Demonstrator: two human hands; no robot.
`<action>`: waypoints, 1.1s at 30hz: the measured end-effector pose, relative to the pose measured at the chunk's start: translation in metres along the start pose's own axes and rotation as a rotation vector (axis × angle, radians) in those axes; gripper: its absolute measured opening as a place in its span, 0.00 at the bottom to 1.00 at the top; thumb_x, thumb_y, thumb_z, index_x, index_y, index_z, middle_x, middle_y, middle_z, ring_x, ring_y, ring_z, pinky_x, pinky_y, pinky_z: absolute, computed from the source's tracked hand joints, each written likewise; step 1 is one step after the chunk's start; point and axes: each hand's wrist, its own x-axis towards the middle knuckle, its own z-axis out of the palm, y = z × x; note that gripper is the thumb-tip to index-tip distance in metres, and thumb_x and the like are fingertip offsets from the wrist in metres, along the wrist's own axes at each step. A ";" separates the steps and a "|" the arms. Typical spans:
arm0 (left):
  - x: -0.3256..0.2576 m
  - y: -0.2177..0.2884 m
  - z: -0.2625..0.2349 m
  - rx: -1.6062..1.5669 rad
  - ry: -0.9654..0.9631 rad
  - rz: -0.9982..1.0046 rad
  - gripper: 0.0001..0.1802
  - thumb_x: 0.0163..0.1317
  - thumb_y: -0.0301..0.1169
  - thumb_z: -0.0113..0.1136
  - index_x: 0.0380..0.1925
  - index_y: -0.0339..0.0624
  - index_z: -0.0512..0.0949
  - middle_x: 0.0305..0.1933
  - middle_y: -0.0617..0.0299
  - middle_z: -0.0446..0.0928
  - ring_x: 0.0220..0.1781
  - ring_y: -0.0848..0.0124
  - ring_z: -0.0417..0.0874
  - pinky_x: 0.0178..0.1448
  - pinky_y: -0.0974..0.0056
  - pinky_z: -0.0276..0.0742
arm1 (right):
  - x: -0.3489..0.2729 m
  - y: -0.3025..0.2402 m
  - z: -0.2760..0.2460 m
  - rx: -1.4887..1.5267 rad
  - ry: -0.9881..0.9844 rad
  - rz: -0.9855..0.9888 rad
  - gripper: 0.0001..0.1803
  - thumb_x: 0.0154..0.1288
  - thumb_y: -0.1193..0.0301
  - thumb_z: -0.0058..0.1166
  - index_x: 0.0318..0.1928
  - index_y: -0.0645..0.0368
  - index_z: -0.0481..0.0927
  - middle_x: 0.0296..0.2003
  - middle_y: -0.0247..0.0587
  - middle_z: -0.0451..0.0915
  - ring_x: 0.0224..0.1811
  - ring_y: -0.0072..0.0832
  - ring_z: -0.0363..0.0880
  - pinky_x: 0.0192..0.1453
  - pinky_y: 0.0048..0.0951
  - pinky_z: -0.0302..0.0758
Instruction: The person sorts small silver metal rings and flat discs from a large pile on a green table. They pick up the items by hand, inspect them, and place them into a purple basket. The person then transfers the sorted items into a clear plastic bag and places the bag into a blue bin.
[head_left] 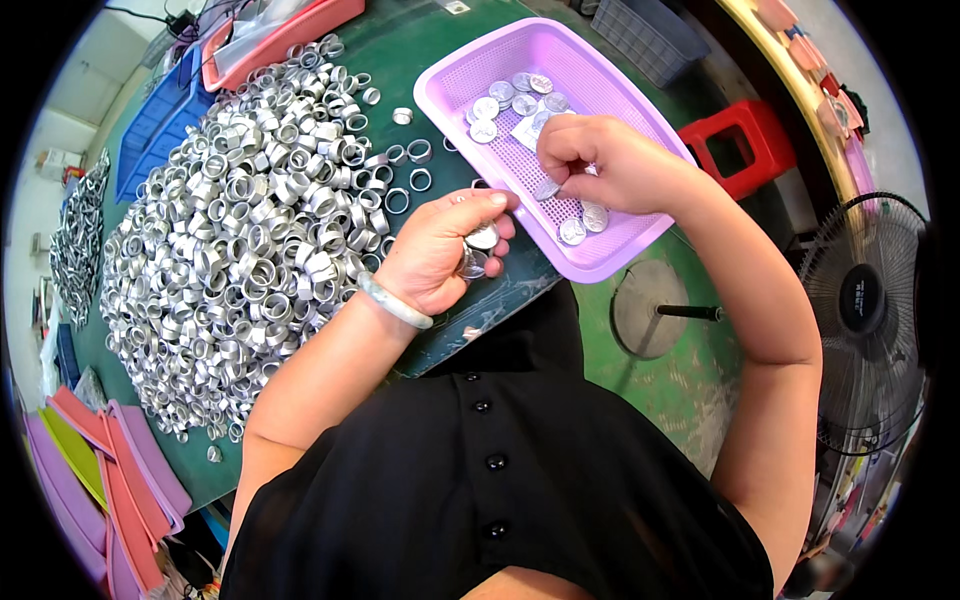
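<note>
We found the left hand closed on a stack of metal discs, and the right hand pinching one disc over the purple basket. In our judgement, the loosely cupped stack could slip onto the surface just below that grip.

A dark green bench fills the upper left, its edge running down toward the lower left. Under it on the right lies a worn green floor. A red plastic stool stands by the bench, and a black fan with a round wire guard stands at the right. A grey crate sits at the top, in bright even light
</note>
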 end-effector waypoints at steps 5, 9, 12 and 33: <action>-0.001 -0.002 0.011 0.001 -0.034 0.017 0.05 0.57 0.29 0.51 0.32 0.40 0.71 0.25 0.63 0.72 0.24 0.75 0.71 0.24 0.72 0.66 | -0.003 -0.020 0.013 -0.018 0.212 -0.243 0.10 0.40 0.86 0.52 0.24 0.62 0.68 0.33 0.39 0.72 0.34 0.31 0.72 0.36 0.25 0.69; 0.000 -0.001 0.010 0.077 -0.012 0.116 0.07 0.55 0.28 0.55 0.32 0.40 0.70 0.25 0.63 0.73 0.25 0.76 0.72 0.25 0.73 0.67 | -0.006 -0.016 0.020 0.162 0.321 -0.078 0.09 0.47 0.85 0.50 0.31 0.62 0.70 0.34 0.37 0.73 0.36 0.26 0.73 0.39 0.24 0.70; -0.001 -0.001 0.011 0.108 0.009 0.136 0.07 0.55 0.27 0.55 0.33 0.40 0.70 0.25 0.63 0.73 0.25 0.75 0.73 0.25 0.72 0.67 | -0.011 -0.007 0.022 0.448 0.267 0.091 0.11 0.51 0.83 0.47 0.38 0.62 0.72 0.34 0.36 0.74 0.35 0.24 0.73 0.40 0.26 0.70; -0.003 -0.003 0.012 -0.047 -0.183 -0.013 0.05 0.57 0.28 0.51 0.33 0.42 0.69 0.25 0.63 0.71 0.26 0.73 0.70 0.25 0.72 0.65 | -0.002 -0.007 0.015 0.767 -0.032 -0.058 0.10 0.54 0.81 0.46 0.37 0.62 0.76 0.36 0.30 0.75 0.36 0.15 0.70 0.38 0.18 0.68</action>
